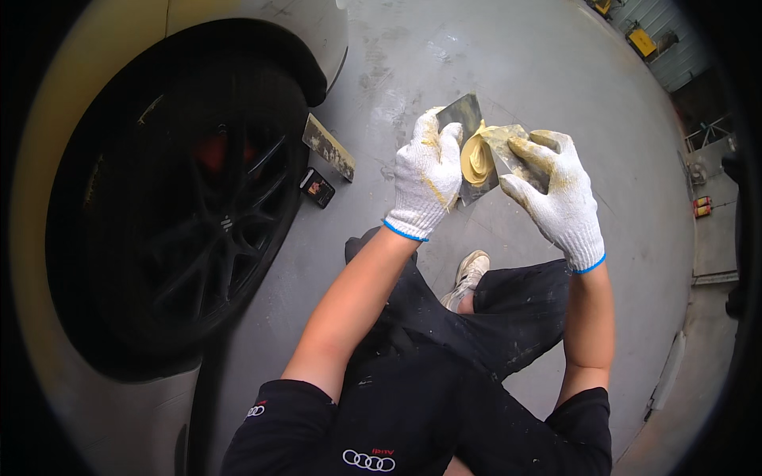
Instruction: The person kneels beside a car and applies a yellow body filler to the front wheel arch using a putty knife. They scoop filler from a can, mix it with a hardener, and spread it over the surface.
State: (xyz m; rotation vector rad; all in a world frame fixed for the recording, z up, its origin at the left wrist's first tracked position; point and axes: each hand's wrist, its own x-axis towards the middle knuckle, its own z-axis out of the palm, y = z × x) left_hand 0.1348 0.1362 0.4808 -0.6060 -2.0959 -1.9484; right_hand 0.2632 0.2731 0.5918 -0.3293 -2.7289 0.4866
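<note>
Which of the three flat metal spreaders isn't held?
The stained spreader beside the black wheel, near the phone; left hand and right hand hold the others.

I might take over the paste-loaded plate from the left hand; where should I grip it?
Probably pinch the plate by its far end, coming from the far side: that flat end juts past the left hand, while yellow paste covers the middle.

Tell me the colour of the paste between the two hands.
The paste is pale yellow; it shows best in the head view.
</note>
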